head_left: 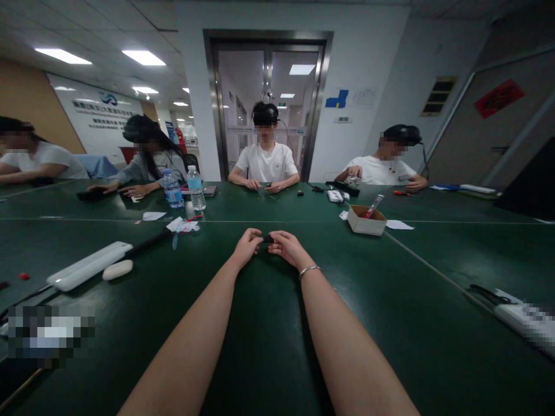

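Note:
Both my hands meet over the middle of the green table [269,323]. A small black object [268,238] is pinched between them; it is too small for me to tell its kind. My left hand [248,247] has its thumb and fingers closed on the object's left end. On the right end, the fingertips of my right hand [288,247] are closed as well, with a silver bracelet [309,270] round that wrist. The fingers cover much of the object.
Left of my arms lie a white power strip [93,266] and a white oval case [118,270]. Two water bottles [196,189] stand farther back. A small open box [366,222] sits at the right, beyond my hand. Several people wearing headsets sit across the table.

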Motion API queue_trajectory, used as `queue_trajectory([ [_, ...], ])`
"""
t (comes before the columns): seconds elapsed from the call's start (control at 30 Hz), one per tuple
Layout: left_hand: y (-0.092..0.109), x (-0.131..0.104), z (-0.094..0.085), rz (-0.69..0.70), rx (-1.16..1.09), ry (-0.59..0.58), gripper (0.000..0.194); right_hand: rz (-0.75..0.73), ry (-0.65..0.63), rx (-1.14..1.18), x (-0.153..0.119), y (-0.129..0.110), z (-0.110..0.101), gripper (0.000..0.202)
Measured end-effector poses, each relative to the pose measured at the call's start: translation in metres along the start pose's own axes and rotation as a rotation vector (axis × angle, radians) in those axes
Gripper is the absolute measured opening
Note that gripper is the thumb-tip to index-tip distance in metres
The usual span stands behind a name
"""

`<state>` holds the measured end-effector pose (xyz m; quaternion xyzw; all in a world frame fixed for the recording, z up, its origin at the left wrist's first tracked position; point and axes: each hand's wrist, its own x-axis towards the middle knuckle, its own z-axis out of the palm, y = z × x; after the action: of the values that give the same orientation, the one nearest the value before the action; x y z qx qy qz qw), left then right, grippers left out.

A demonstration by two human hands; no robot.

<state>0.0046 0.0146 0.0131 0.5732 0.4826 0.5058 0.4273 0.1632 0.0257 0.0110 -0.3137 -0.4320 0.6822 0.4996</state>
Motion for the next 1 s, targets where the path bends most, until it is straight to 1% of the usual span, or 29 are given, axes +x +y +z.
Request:
queue_trajectory([
  [0.13, -0.0015, -0.0002, -0.0008, 0.0, 0.028, -0.046, 0.019, 0.002, -0.008, -0.003, 0.0, 0.0, 0.0002, 0.007],
  [0.23, -0.0026, 0.0, -0.0012, 0.012, 0.033, -0.04, 0.018, 0.002, -0.007, 0.001, -0.0009, -0.0007, 0.0012, 0.006],
  [0.37, -0.0027, 0.0006, -0.0015, 0.02, 0.035, -0.075, 0.023, 0.015, -0.008, -0.004, -0.0026, -0.0027, 0.0028, 0.006],
  [0.57, -0.0038, 0.0014, -0.0024, 0.006, 0.024, -0.086, 0.026, 0.017, -0.017, -0.008, -0.0041, -0.0044, 0.0038, 0.008],
  [0.7, -0.005, 0.002, -0.0028, 0.012, 0.026, -0.071, 0.022, 0.013, -0.008, -0.006, -0.004, -0.0044, 0.0039, 0.008],
  [0.87, -0.0031, 0.0008, -0.002, 0.018, 0.062, -0.073, 0.027, 0.022, -0.01, -0.002, -0.004, -0.0048, 0.0045, 0.005],
  [1.0, -0.0028, 0.0, -0.0022, 0.019, 0.05, -0.073, 0.029, 0.026, -0.002, 0.002, -0.0035, -0.0046, 0.0046, 0.004],
])
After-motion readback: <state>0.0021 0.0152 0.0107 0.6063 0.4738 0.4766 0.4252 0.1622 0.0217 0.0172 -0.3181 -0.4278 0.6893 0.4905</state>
